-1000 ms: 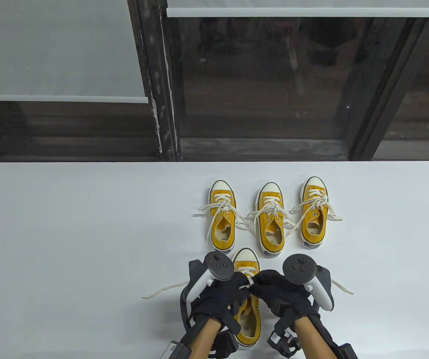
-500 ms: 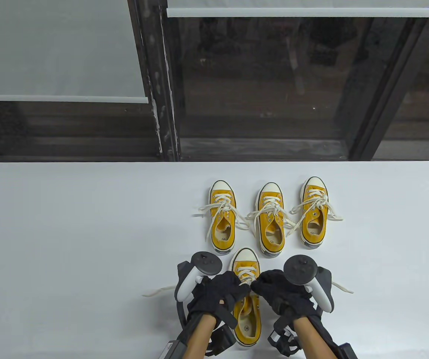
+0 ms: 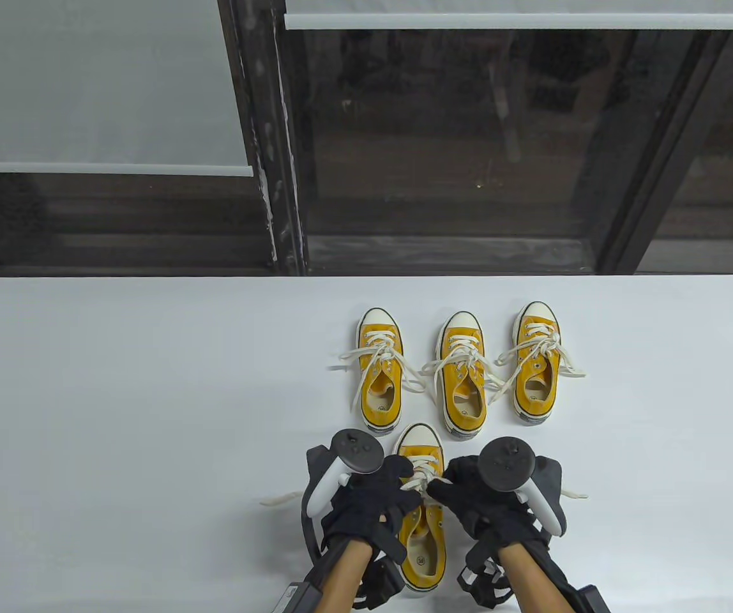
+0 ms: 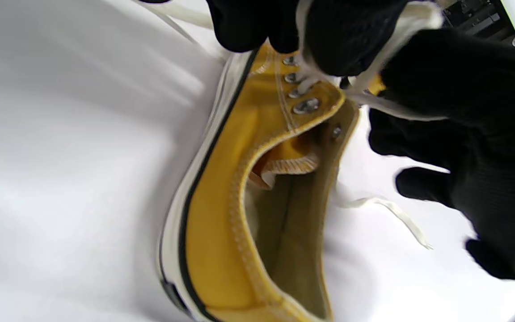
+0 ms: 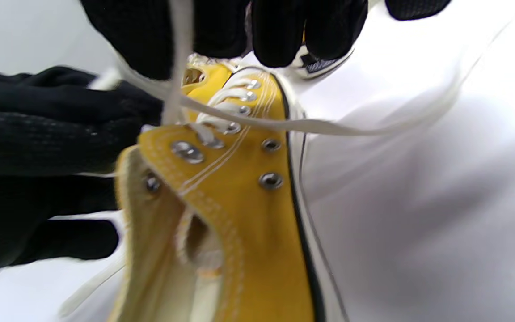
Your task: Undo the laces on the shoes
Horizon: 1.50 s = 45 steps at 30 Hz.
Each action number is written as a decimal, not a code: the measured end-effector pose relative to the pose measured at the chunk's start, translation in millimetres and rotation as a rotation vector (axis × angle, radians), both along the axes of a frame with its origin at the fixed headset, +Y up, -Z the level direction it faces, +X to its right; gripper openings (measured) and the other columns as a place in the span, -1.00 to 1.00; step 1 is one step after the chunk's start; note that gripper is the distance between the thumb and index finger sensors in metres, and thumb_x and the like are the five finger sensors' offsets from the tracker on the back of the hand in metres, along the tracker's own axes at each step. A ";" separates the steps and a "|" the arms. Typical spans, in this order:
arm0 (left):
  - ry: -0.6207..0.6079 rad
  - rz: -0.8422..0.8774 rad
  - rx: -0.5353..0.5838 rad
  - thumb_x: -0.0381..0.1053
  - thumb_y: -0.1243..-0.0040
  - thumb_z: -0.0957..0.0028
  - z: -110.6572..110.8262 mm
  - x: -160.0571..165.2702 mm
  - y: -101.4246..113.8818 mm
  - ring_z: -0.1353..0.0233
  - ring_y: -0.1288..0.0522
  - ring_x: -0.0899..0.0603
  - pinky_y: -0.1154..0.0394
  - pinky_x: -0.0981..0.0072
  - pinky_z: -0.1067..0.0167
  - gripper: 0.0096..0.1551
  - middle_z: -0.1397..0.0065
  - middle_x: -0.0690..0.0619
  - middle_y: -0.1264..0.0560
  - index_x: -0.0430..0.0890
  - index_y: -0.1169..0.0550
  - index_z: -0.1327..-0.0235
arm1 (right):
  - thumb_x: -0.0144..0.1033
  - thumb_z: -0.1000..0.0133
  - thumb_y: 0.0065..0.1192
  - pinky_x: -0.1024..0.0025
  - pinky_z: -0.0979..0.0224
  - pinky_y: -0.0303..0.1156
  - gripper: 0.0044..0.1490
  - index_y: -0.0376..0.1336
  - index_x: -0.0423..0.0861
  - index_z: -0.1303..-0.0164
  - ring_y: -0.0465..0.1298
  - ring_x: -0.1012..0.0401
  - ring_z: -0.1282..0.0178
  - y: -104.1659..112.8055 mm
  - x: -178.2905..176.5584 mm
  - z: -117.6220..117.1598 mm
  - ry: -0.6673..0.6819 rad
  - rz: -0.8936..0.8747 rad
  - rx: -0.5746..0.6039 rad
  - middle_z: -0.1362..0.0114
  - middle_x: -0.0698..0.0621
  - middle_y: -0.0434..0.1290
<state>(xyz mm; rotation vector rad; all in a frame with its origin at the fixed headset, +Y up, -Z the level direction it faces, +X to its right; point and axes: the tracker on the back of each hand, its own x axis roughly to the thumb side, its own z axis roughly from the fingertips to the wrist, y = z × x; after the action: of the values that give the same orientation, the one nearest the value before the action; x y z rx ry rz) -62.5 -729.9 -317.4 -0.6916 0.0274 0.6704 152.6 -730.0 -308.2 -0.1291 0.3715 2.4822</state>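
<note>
Near yellow sneaker at bottom centre of white surface, toe pointing away, just behind it a row of three more yellow sneakers w/ laces loose and splayed. Left hand and right hand meeting over its lacing; white lace bunched between them.

Table view: only glove backs and trackers visible, grip hidden; one lace end trailing left on surface, another end poking out right past right tracker.

Left wrist view: left fingers curled round a lace strand above top eyelets; shoe opening, tongue and heel rim plain; right glove at frame right w/ a strand across it.

Right wrist view: right fingers pinching a strand that drops to upper eyelets; a 2nd strand running taut across shoe to the right; left glove at frame left. Blurry, so exact crossing of strands cannot tell.

Heel close to near surface edge, between the forearms. Wide bare surface to left; narrower strip to right; row of sneakers close ahead of the toe.
</note>
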 end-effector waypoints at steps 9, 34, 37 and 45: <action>0.125 -0.226 0.076 0.21 0.12 -0.47 2.4 -7.9 4.6 -0.54 -0.32 0.05 -0.02 -0.27 -0.64 -0.45 -0.23 0.28 -0.43 0.14 -0.14 -0.67 | 0.06 -0.40 0.01 -0.28 -0.56 0.11 -0.61 0.33 0.05 -0.21 0.23 -0.13 -0.64 4.7 14.7 3.3 -0.177 0.130 0.100 -0.60 -0.09 0.23; 0.459 0.125 0.208 0.12 -0.07 -0.37 26.3 -86.2 77.6 -0.53 -0.36 -0.16 -0.05 -0.40 -0.55 -0.56 -0.34 0.05 -0.50 0.07 -0.43 -0.47 | -0.11 -0.38 0.09 -0.35 -0.55 0.03 -0.59 0.30 0.04 -0.40 0.16 -0.19 -0.65 57.5 96.6 28.3 -0.358 -0.589 0.050 -0.64 -0.15 0.16; 0.486 0.146 0.214 0.11 -0.08 -0.37 30.4 -100.9 85.0 -0.53 -0.36 -0.17 -0.04 -0.40 -0.55 -0.56 -0.33 0.04 -0.51 0.04 -0.44 -0.46 | -0.10 -0.39 0.06 -0.35 -0.55 0.03 -0.58 0.28 0.02 -0.40 0.16 -0.18 -0.66 65.5 105.8 34.5 -0.354 -0.665 0.078 -0.65 -0.13 0.16; 0.579 0.131 0.171 0.15 -0.11 -0.35 34.6 -140.5 78.2 -0.51 -0.38 -0.17 -0.04 -0.41 -0.55 -0.54 -0.31 0.03 -0.53 0.01 -0.47 -0.43 | -0.08 -0.40 0.04 -0.34 -0.55 0.03 -0.54 0.26 -0.06 -0.41 0.17 -0.20 -0.64 72.8 136.4 52.5 -0.442 -0.395 0.110 -0.63 -0.17 0.17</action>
<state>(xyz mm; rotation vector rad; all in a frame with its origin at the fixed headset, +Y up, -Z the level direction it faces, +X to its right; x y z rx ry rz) -202.9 -651.6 -282.8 -0.3190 0.4567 0.9700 289.0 -657.2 -255.7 -0.4987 0.0614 2.0064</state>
